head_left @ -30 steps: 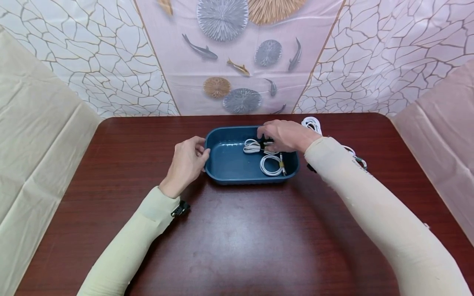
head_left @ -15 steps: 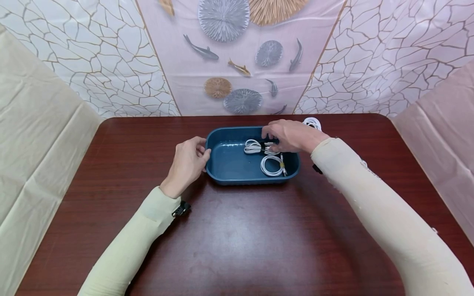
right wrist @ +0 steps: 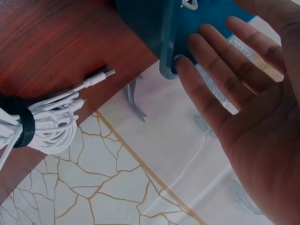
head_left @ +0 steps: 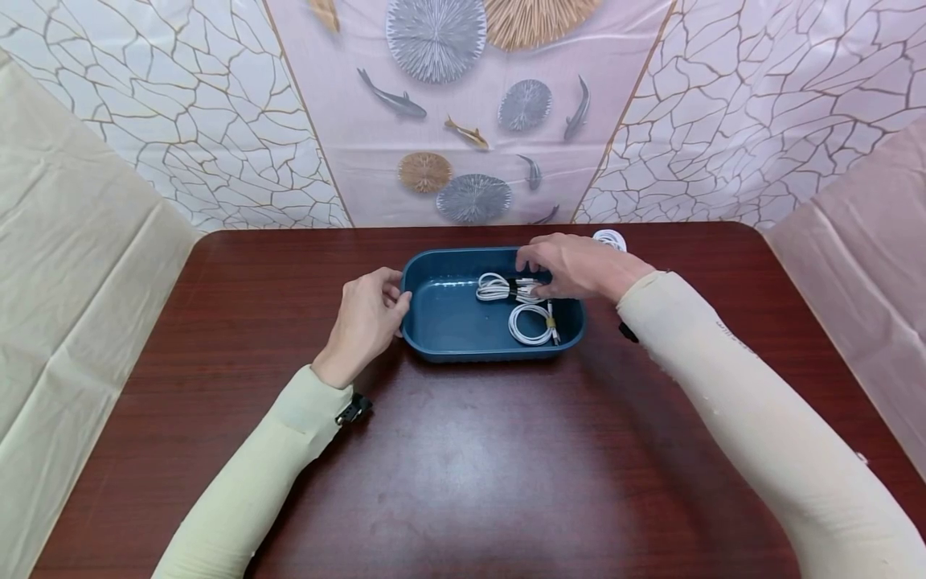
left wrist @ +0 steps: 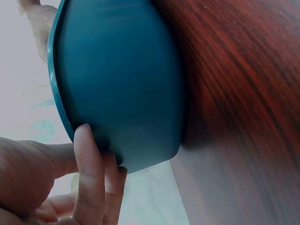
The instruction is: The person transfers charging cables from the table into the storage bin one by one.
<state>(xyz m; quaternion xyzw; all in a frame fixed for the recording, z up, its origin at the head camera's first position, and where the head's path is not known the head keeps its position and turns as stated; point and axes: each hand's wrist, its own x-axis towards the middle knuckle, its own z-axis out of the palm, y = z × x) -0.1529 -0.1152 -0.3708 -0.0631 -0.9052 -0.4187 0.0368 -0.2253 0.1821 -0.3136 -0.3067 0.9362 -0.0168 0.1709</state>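
Observation:
A dark blue oval tray [head_left: 448, 318] stands mid-table. My left hand [head_left: 365, 318] grips its left end, fingers against the outer wall [left wrist: 122, 79]. In the tray lie two coiled white cables, one with a black tie [head_left: 499, 287] and one with a yellow tie [head_left: 531, 323]. My right hand [head_left: 571, 265] hovers over the tray's right rear corner, just above the black-tied coil. In the right wrist view its fingers [right wrist: 234, 93] are straight and hold nothing, beside the tray's rim [right wrist: 150, 18].
Another white cable bundle [head_left: 610, 238] with a black band [right wrist: 47, 124] lies on the dark red table [head_left: 463, 466] behind the tray's right end. Patterned sheets hang behind and at both sides of the table.
My right hand has drawn a little right and back off the black-tied coil, which now lies uncovered in the tray. The left hand and tray have stayed put.

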